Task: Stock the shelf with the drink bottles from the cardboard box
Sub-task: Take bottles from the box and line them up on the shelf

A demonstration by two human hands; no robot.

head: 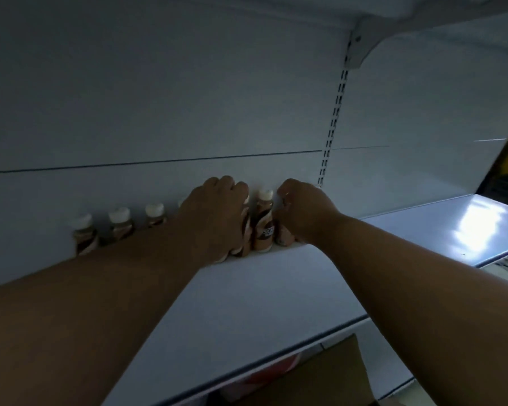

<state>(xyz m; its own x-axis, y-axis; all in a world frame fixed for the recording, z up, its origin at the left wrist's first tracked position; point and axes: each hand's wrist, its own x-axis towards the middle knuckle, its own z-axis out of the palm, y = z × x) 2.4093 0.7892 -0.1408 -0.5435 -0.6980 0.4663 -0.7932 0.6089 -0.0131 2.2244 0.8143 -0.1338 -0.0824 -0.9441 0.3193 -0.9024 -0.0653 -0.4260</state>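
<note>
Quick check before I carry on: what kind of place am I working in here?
Most likely a shop aisle or stockroom. The white metal shelf hangs on a slotted upright, as retail racking does, a row of identical drink bottles lines the back panel, and a cardboard box sits below.

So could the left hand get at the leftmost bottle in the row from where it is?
Probably yes. The leftmost bottle stands unobstructed at the row's end, just behind the left forearm; the left hand, now on bottles further right, would only need to draw back.

Six bottles (264, 221) countable on one shelf (276, 288), maybe more hidden behind arms; two hands (217, 212); one cardboard box (329, 373).
</note>
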